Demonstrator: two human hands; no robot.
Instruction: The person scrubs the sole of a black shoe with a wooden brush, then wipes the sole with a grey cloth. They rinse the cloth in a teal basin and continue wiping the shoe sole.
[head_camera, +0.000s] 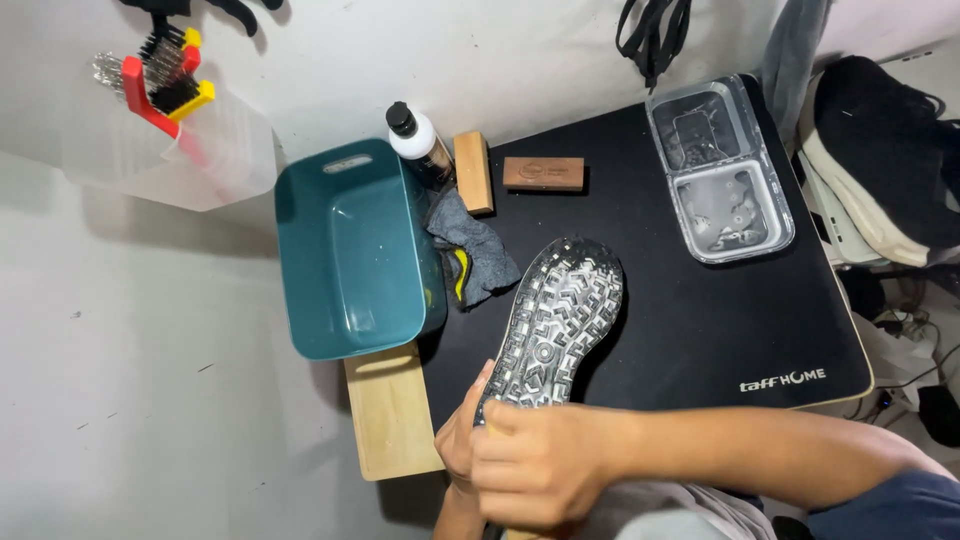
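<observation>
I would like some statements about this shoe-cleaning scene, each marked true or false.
1. The shoe is held sole up. True.
2. The teal tub stands right of the shoe. False: it stands left of it.
3. Both hands, left and right, are at the heel end. True.
4. The clear two-part tray lies on the black mat. True.
5. The bottle has a red cap. False: the cap is black.

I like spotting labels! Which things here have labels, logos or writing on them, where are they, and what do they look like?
Bottle: behind the teal tub, round, white with a black cap and a dark label.
Brown block: back of the mat, flat rectangle with a faint stamped mark.
Black mat: covers the table, small white logo near its front right corner.
No screens or signs.
</observation>
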